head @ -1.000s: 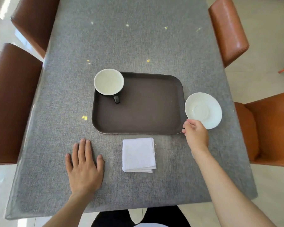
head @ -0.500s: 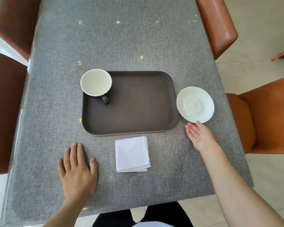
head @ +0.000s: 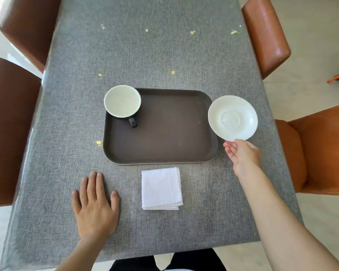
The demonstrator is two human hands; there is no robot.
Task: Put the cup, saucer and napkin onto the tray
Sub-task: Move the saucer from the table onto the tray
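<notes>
A dark brown tray (head: 164, 145) lies in the middle of the grey table. A cup (head: 122, 101), white inside and black outside, stands in the tray's far left corner with its handle toward me. The white saucer (head: 232, 117) is lifted at the tray's right edge, overlapping the rim. My right hand (head: 243, 156) holds the saucer by its near edge, fingers under it. A folded white napkin (head: 161, 188) lies on the table just in front of the tray. My left hand (head: 95, 207) rests flat on the table, left of the napkin, fingers apart.
The table wears a grey cloth (head: 145, 55) with small yellow specks. Brown chairs (head: 8, 124) stand along the left side, orange-brown chairs (head: 321, 153) along the right. My dark-clothed lap shows at the table's near edge.
My right hand went from just touching the table near the saucer to gripping its near edge, and the saucer has lifted and shifted left over the tray's rim. The left hand stayed flat.
</notes>
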